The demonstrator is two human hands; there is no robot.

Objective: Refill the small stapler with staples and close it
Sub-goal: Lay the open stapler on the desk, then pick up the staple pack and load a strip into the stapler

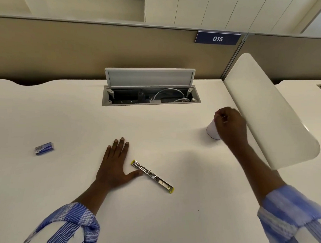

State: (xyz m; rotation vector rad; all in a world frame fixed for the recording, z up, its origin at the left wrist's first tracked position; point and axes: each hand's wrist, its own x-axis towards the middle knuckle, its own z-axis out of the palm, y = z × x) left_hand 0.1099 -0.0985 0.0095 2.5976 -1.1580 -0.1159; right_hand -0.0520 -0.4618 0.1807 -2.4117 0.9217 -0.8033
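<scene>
The small yellow stapler (152, 176) lies unfolded flat on the white desk (152, 221), its metal channel facing up. My left hand (116, 165) rests flat on the desk just left of it, fingers spread, thumb tip touching the stapler's side. A small blue staple box (44, 148) lies far to the left. My right hand (229, 123) hovers over a white paper cup (211, 130) at the right, fingers pinched together on something thin and small, possibly staples; I cannot make it out clearly.
An open cable hatch (150, 95) with its lid raised and wires inside sits at the desk's back. A white curved side divider (265, 110) stands right of the cup. A beige partition with a sign "015" (217, 38) runs behind.
</scene>
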